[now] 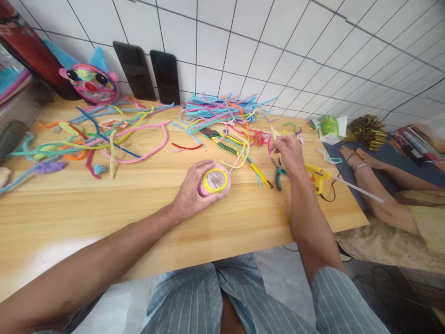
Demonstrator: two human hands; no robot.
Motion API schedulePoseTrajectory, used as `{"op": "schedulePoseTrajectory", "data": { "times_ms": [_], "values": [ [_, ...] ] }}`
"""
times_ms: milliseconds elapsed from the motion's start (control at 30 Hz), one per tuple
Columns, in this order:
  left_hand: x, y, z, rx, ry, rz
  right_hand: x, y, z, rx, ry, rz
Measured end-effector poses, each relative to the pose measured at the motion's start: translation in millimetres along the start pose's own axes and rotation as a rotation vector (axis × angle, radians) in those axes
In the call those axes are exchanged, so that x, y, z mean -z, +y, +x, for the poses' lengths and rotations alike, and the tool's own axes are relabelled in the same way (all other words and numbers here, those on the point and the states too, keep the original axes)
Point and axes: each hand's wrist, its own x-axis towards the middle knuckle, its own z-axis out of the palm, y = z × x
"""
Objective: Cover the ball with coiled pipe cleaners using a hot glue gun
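My left hand (193, 191) curls around a small round piece (219, 168) with pink pipe cleaner wound about its side and a yellow ring on top. Its centre looks whitish and translucent. A pink and pale yellow pipe cleaner (238, 160) trails from it toward the back. Farther right, my right hand (288, 150) is raised with its fingertips pinched together. Pale yellow and pink bits show at these fingertips, but which of them is gripped I cannot make out. Dark pliers with teal grips (279, 175) lie just below that hand, and a yellow cutter knife (261, 175) lies between both hands.
A yellow glue gun (317, 177) with a glue stick lies at right. Behind are a pipe cleaner bundle (215, 109) and green-yellow-handled pliers (225, 147). Loose pipe cleaners (139, 125), two phones (165, 76) and a colourful figure (92, 83) occupy the left. Another person's arm (382, 195) rests at right.
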Motion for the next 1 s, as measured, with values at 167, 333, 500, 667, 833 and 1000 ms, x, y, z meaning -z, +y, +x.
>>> {"op": "schedulePoseTrajectory", "data": {
  "times_ms": [167, 333, 500, 667, 833, 1000],
  "values": [
    [-1.6, 2, 1, 0.012, 0.005, -0.021, 29, 13, 44, -0.011, 0.316, -0.265],
    [-3.8, 0, 0, 0.018, 0.014, -0.024, 46, 13, 91, 0.005, 0.323, -0.456],
    [-4.8, 0, -1, 0.032, 0.013, -0.046, 36, 14, 98, 0.002, 0.184, -0.52],
    [-1.9, 2, -1, 0.051, -0.011, -0.057, 10, 25, 88, -0.009, -0.017, -0.57],
    [-0.7, 2, -1, 0.054, -0.016, -0.079, -10, 27, 87, -0.013, -0.145, -0.593],
    [-1.9, 4, 0, 0.048, -0.004, -0.103, -9, 21, 89, -0.045, -0.2, -0.534]
  ]
}}
